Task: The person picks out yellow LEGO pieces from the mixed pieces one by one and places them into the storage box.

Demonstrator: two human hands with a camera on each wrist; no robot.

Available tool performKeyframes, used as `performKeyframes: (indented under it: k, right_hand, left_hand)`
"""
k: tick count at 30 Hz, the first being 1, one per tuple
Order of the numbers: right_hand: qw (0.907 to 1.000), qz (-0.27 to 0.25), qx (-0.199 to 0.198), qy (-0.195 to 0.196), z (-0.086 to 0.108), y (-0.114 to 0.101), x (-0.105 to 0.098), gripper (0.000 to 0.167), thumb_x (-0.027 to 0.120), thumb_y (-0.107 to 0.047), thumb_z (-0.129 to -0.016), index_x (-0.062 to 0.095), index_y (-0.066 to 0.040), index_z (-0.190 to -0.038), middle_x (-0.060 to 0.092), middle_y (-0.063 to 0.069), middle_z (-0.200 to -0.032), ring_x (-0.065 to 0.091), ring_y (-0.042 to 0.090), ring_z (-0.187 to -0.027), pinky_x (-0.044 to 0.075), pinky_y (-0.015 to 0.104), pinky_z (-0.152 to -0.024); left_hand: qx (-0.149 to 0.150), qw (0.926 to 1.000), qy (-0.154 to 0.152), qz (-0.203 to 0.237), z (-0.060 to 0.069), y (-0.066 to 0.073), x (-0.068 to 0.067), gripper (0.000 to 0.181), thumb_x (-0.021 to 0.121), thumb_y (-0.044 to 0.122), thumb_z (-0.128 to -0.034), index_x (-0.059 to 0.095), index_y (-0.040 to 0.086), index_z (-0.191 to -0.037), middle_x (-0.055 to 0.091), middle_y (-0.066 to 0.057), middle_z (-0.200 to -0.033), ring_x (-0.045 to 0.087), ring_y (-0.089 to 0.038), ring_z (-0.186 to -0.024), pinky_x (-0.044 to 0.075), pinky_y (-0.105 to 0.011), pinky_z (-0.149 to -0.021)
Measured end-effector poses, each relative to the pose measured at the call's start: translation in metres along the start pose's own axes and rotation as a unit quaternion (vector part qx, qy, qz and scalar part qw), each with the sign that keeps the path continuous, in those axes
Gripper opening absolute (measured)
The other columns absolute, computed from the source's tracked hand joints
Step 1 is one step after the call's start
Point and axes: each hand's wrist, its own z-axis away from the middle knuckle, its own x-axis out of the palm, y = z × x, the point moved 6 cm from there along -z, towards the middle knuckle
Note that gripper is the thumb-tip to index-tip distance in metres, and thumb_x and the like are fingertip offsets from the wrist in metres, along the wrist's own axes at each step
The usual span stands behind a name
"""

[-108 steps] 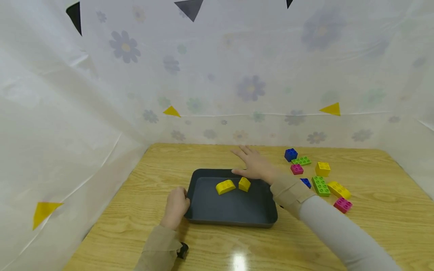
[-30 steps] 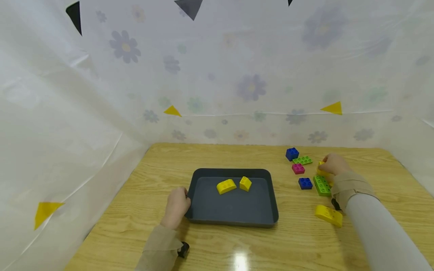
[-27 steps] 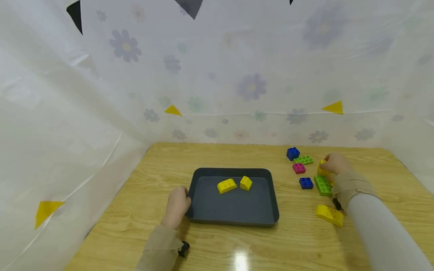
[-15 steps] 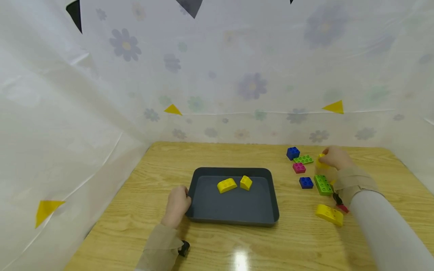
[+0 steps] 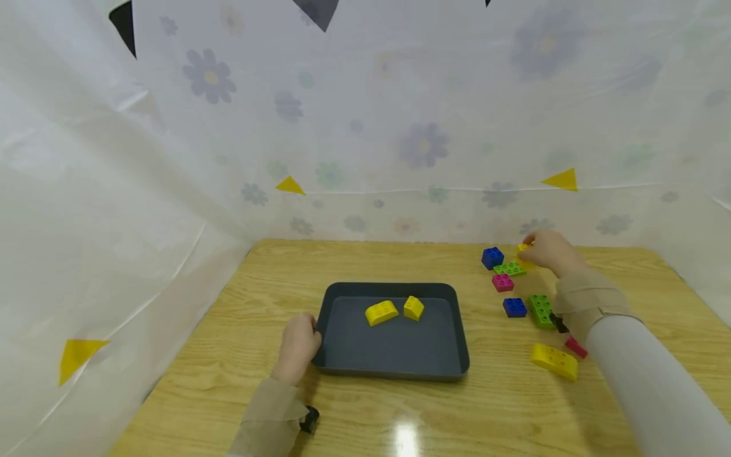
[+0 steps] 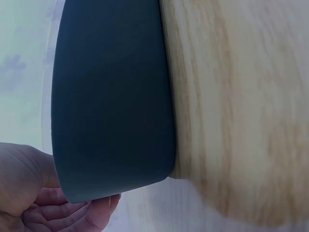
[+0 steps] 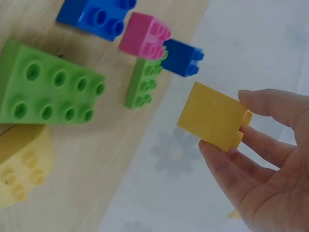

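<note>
My left hand (image 5: 298, 348) grips the left rim of the dark tray (image 5: 390, 376); the left wrist view shows its fingers curled at the tray's edge (image 6: 113, 106). Inside the tray lie a curved yellow brick (image 5: 381, 313) and a small yellow brick (image 5: 414, 308). At the back right, my right hand (image 5: 553, 252) pinches a square yellow block (image 5: 522, 248). In the right wrist view this yellow block (image 7: 212, 116) sits between thumb and fingertips, its studs toward the palm. Close to it are a blue block (image 5: 492, 258) and a thin green brick (image 5: 509, 269).
Right of the tray lie a pink brick (image 5: 502, 282), a blue brick (image 5: 514, 308), a green brick (image 5: 540, 311), a curved yellow brick (image 5: 554, 362) and a red-pink brick (image 5: 575, 346) partly behind the right sleeve. A patterned curtain (image 5: 365, 127) hangs behind the table (image 5: 365, 419).
My right hand has left the tray's far rim, taken hold of the square yellow block and carried it back and left. A curved yellow brick lies nearer the front. The left hand has stayed put.
</note>
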Motion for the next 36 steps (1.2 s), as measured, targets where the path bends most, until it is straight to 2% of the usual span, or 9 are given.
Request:
performKeyframes:
  k: [6, 14, 22, 26, 31, 36]
  right_hand:
    - [0.9989, 0.015, -0.043, 0.003, -0.004, -0.033, -0.001, 0.045, 0.057, -0.013, -0.082, 0.048, 0.018, -0.114, 0.048, 0.038, -0.113, 0.049, 0.049, -0.1, 0.041, 0.055, -0.083]
    - [0.9972, 0.015, -0.073, -0.003, -0.002, -0.077, 0.0, 0.044, 0.059, -0.013, -0.083, 0.05, 0.013, -0.118, 0.05, 0.033, -0.114, 0.053, 0.042, -0.096, 0.043, 0.05, -0.08]
    - [0.9918, 0.022, -0.126, -0.001, 0.006, -0.116, 0.011, 0.039, 0.061, -0.01, -0.082, 0.054, 0.011, -0.115, 0.053, 0.03, -0.112, 0.052, 0.04, -0.099, 0.043, 0.049, -0.084]
    - [0.9866, 0.035, -0.159, -0.015, 0.009, -0.132, 0.02, 0.038, 0.062, -0.009, -0.082, 0.056, 0.01, -0.114, 0.055, 0.029, -0.111, 0.053, 0.039, -0.099, 0.045, 0.046, -0.083]
    - [0.9746, 0.033, -0.216, -0.048, 0.014, -0.154, 0.033, 0.035, 0.063, -0.007, -0.082, 0.057, 0.008, -0.113, 0.056, 0.025, -0.109, 0.056, 0.036, -0.096, 0.047, 0.043, -0.08]
    - [0.9646, 0.037, -0.248, -0.082, 0.023, -0.172, 0.05, 0.034, 0.063, -0.008, -0.083, 0.057, 0.004, -0.114, 0.056, 0.02, -0.111, 0.055, 0.032, -0.096, 0.047, 0.04, -0.08]
  left_hand:
    - [0.001, 1.0, -0.002, 0.003, 0.001, -0.001, -0.002, 0.03, 0.049, -0.013, -0.0696, 0.036, 0.01, -0.055, 0.029, 0.002, -0.052, 0.025, -0.011, -0.046, 0.022, -0.023, -0.042]
    - [-0.002, 1.0, 0.002, 0.0, 0.001, -0.002, -0.002, 0.031, 0.05, -0.013, -0.0693, 0.036, 0.01, -0.054, 0.03, 0.002, -0.052, 0.026, -0.011, -0.047, 0.022, -0.023, -0.042]
    - [0.005, 0.9999, 0.011, 0.002, 0.001, -0.002, -0.003, 0.035, 0.049, -0.015, -0.0681, 0.032, 0.012, -0.053, 0.028, 0.002, -0.051, 0.025, -0.01, -0.045, 0.021, -0.021, -0.041]
    - [0.01, 0.9999, 0.014, 0.002, 0.001, -0.001, -0.004, 0.033, 0.049, -0.015, -0.0676, 0.034, 0.011, -0.053, 0.029, 0.002, -0.051, 0.026, -0.01, -0.045, 0.021, -0.022, -0.041]
    - [0.011, 0.9998, 0.016, -0.002, 0.002, -0.002, -0.005, 0.028, 0.05, -0.014, -0.0674, 0.039, 0.008, -0.055, 0.032, 0.001, -0.053, 0.028, -0.012, -0.047, 0.023, -0.023, -0.042]
    - [0.01, 0.9999, 0.012, -0.004, 0.002, -0.002, -0.004, 0.029, 0.049, -0.014, -0.0675, 0.037, 0.009, -0.054, 0.03, 0.002, -0.052, 0.026, -0.011, -0.047, 0.022, -0.023, -0.042]
